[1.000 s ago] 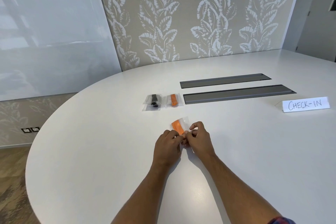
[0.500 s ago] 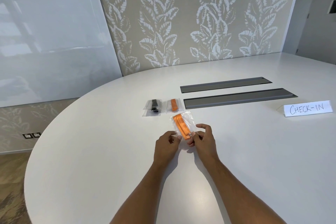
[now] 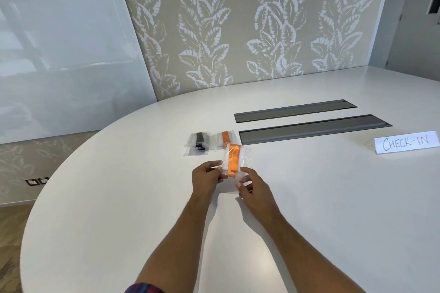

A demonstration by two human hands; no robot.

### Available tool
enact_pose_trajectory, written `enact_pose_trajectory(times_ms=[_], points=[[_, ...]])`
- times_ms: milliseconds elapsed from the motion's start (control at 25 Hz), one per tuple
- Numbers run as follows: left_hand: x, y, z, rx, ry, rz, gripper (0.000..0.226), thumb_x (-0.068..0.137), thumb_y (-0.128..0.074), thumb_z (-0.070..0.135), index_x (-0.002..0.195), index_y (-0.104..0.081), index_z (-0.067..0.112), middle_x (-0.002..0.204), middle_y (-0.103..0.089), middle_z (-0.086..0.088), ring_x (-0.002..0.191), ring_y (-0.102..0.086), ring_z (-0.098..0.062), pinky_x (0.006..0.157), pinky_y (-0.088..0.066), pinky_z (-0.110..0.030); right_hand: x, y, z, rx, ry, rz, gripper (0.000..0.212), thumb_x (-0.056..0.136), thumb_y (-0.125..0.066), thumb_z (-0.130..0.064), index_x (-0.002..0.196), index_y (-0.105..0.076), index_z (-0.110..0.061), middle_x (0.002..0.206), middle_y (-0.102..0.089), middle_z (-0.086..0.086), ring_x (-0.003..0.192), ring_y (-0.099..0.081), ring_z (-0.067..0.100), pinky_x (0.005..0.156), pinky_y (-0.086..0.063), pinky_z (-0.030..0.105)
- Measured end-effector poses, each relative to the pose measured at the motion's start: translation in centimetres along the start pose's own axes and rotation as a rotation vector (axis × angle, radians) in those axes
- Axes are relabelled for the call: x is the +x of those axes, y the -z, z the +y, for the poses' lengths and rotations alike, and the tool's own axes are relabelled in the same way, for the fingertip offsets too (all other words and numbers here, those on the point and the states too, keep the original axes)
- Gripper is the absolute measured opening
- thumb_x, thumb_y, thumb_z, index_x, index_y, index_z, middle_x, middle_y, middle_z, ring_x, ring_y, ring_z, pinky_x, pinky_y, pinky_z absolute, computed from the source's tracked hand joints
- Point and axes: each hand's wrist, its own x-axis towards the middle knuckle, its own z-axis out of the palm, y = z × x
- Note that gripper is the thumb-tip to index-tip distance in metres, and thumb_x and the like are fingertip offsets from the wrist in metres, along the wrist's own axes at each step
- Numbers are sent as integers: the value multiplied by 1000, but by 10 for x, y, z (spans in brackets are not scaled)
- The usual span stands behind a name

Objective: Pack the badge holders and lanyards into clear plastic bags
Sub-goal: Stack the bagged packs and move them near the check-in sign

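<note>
Both hands hold one clear plastic bag (image 3: pixel 234 164) just above the white desk (image 3: pixel 119 197), in front of the person: the left hand (image 3: pixel 206 179) pinches its near left corner, the right hand (image 3: pixel 252 188) pinches the near right edge, so each grip is grasping the bag. A folded orange lanyard (image 3: pixel 232 159) sits upright inside it. The step in hand looks like closing the mouth; to do it well, I would keep the film taut between the two pinches, see that the lanyard lies clear of the closure, then press along the opening from one corner to the other. Whether the near edge has a seal or is already closed cannot be told, since fingers and glare cover it, and no badge holder can be made out inside. Just beyond lie two packed bags side by side: one with a black lanyard (image 3: pixel 198 144), one with an orange lanyard (image 3: pixel 225 138) partly hidden behind the held bag. Further right stands a "CHECK-IN" sign (image 3: pixel 406 143).
</note>
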Motion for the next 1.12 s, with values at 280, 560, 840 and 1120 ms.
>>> enact_pose_trajectory(times_ms=[280, 560, 840, 1120], points=[[38, -18, 7, -3, 31, 173, 20, 87, -67, -3, 101, -75, 9, 76, -77, -11, 69, -74, -22, 71, -60, -28, 15, -12, 10, -242, -16, -58, 61, 100, -58, -29, 155, -32, -30, 136, -54, -6, 121, -58, 15, 95, -46, 25], [71, -33, -5, -33, 78, 236, 19, 88, -66, -1, 102, -74, 9, 69, -76, -2, 63, -74, -14, 60, -57, -22, 50, -19, 19, -235, -42, -34, 66, 98, -61, -32, 155, -28, -29, 153, -43, -8, 136, -50, 16, 106, -44, 32], [106, -42, -4, -40, 6, 262, 25, 89, -63, -1, 103, -71, 18, 79, -77, -3, 66, -76, -13, 73, -63, -31, 104, -24, 23, -427, 140, -27, 65, 103, -55, -27, 159, -23, -31, 160, -29, 2, 133, -50, 21, 104, -48, 31], [137, -51, -7, -31, -46, 229, 35, 79, -56, -6, 96, -69, 21, 74, -77, -4, 67, -76, -16, 73, -63, -37, 151, -34, 33, -559, 235, -42, 54, 103, -49, -25, 154, -33, -32, 163, -26, -2, 124, -58, 25, 89, -56, 37]])
